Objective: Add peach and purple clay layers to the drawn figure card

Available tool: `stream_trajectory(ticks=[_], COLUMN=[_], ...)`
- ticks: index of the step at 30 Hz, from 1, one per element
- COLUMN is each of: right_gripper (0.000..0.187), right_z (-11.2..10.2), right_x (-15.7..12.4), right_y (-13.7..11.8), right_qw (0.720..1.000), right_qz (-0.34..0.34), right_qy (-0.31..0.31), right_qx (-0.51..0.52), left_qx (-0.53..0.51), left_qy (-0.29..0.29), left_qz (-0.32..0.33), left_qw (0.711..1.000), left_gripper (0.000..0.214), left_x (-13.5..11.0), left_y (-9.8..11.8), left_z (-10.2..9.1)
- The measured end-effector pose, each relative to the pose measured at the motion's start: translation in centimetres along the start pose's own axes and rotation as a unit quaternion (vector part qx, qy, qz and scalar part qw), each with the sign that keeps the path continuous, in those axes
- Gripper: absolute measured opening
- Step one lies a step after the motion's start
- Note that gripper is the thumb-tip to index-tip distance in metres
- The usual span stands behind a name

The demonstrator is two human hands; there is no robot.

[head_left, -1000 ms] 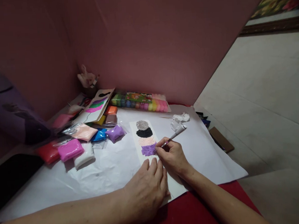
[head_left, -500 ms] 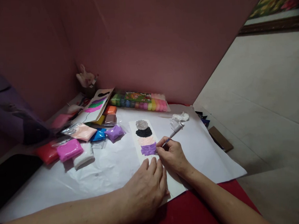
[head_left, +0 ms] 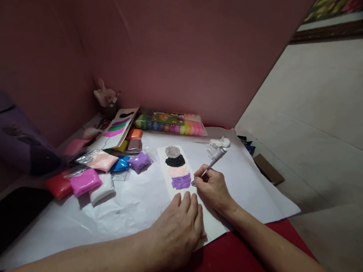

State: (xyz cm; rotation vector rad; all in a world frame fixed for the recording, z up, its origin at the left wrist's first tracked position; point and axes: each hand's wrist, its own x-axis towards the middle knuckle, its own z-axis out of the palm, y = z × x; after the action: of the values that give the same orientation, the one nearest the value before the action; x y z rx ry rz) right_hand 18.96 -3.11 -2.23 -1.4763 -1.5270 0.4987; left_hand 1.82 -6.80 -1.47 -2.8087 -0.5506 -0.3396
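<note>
A narrow white card (head_left: 170,185) lies on a white paper sheet (head_left: 133,205). It carries stacked clay patches: grey, black, peach and a purple patch (head_left: 181,180) at the bottom. My right hand (head_left: 212,188) pinches a thin tool with a striped handle (head_left: 216,158), its tip at the right edge of the purple patch. My left hand (head_left: 179,227) lies flat, fingers spread, on the near end of the card.
Bags of coloured clay (head_left: 84,181) lie at the left beside a blue bag (head_left: 120,164) and a purple bag (head_left: 139,161). A clay pack (head_left: 171,123) stands against the pink wall. Another decorated card (head_left: 118,128) leans nearby. A white clay lump (head_left: 219,142), a red table edge (head_left: 239,252) and a brown box (head_left: 268,169) lie right.
My right hand has shifted a little to the right and down, bringing the tool's tip to the lower right edge of the purple patch. My left hand has stayed put.
</note>
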Motion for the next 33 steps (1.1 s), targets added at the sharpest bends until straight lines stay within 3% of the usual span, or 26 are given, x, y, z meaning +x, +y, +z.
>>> stream_trajectory(ticks=[6,13,29,33], right_gripper=[0.007,0.009,0.007,0.007], right_z=[0.04,0.24,-0.05,0.02], right_x=[-0.19,-0.05,0.01,-0.14], right_y=[-0.13,-0.05,0.1,0.13], right_qw=[0.999,0.999,0.999,1.0], right_qz=[0.01,-0.016,-0.023,-0.016], right_qy=[-0.016,-0.033,0.014,0.024], right_qx=[0.05,0.008,-0.044,-0.01], left_qx=[0.0,-0.001,-0.009,-0.007], left_qy=[0.003,0.006,0.0,-0.004], left_qz=[-0.001,-0.002,-0.004,-0.005], left_qw=[1.0,1.0,1.0,1.0], left_gripper=[0.05,0.051,0.05,0.049], left_x=[-0.06,-0.14,0.04,0.01], left_y=[0.05,0.12,0.05,0.04], left_z=[0.08,0.01,0.0,-0.04])
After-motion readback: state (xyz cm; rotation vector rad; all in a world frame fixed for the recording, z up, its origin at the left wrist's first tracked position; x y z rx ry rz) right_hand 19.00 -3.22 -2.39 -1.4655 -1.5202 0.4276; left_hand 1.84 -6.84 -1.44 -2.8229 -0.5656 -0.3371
